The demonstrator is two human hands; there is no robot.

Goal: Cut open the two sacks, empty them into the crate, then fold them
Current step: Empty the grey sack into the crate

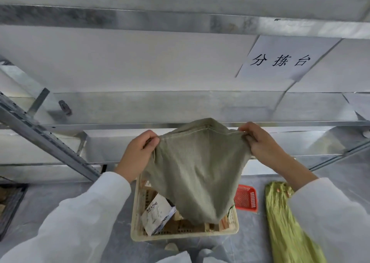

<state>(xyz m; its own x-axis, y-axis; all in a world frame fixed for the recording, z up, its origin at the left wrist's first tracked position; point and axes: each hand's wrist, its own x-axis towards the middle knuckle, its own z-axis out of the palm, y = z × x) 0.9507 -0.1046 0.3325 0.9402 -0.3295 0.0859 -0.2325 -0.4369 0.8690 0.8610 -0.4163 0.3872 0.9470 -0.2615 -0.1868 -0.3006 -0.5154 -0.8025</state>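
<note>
Pinching sack top corners, fingers curled: left hand, right hand | sack hangs over crate

galvanized metal racks behind | paper sign upper right | grey sheeting below

The grey sack at the centre covers the far rim and most of the inside of the crate, so I cannot tell what lies under it. It also hides the left edge of the red basket. The print on the white packet in the crate is too small to read. At lower right the yellow-green sack is blurred, runs off the bottom edge, and is partly covered by my right sleeve. A dark tray is cut off at the left edge. Of my hands, the left hand has its fingertips lost in the fabric.
</note>
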